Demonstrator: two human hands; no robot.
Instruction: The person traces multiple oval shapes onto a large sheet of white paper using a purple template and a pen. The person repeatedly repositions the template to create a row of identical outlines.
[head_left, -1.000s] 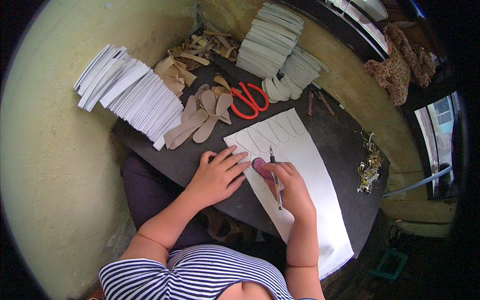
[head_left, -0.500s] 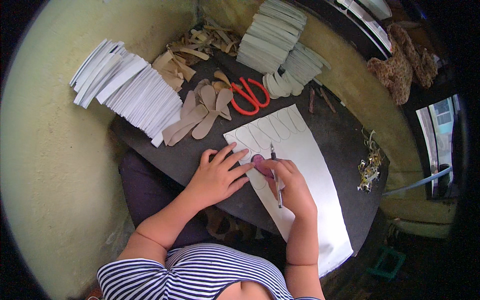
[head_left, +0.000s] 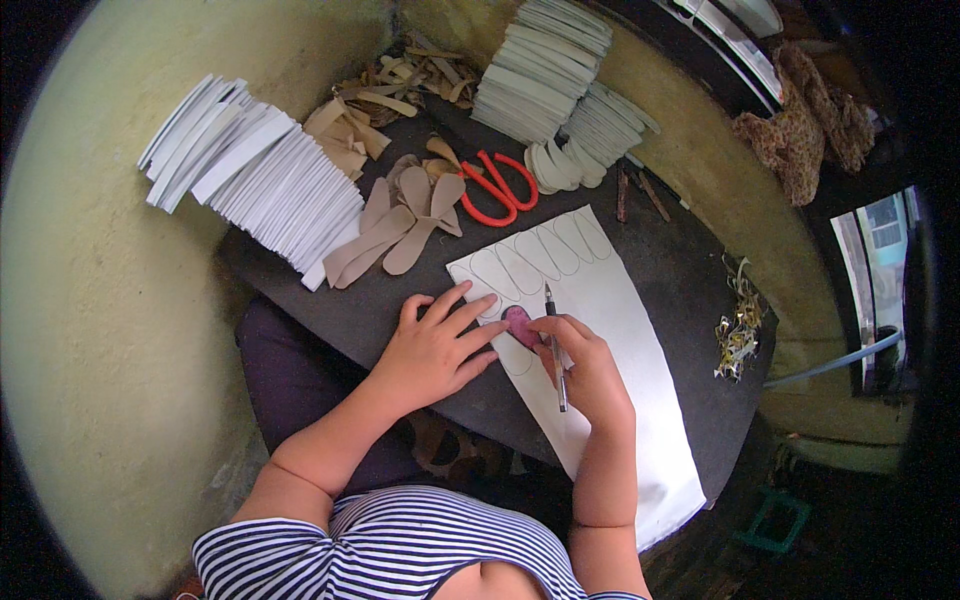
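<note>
- Left hand [head_left: 430, 345]: fingers spread wide, nothing gripped; fingertips rest on the near-left edge of the sheet, presumably to stop it from shifting. Index tip beside the purple piece; whether it touches cannot be told.
- Right hand [head_left: 590, 370]: fingers drawn narrow around a pen, index fingertip at the right side of the purple piece.
- Pen [head_left: 559, 365]: clear barrel, dark grip; lies through the right hand, point directed away from the person. Seemingly tucked so, leaving the fingertips free for the piece.
- Purple piece [head_left: 520, 324]: rounded end visible, remainder hidden by the right hand; flat on the sheet, between the two hands.
- White sheet [head_left: 635, 400]: long, laid slantwise over the dark table [head_left: 690, 280]; a row of looped outlines fills its far end, set close together, probably to spare material.
- Scissors [head_left: 498, 190]: red handles toward the person, beyond the sheet, apparently parked within reach.
- Tan cut-outs [head_left: 400, 235]: sole-shaped, loosely overlapping, left of the scissors.
- White strips [head_left: 270, 185]: long leaning row at left, packed on edge, likely for tidiness.
- Pale stack [head_left: 540, 80]: far side, against the wall.
</note>
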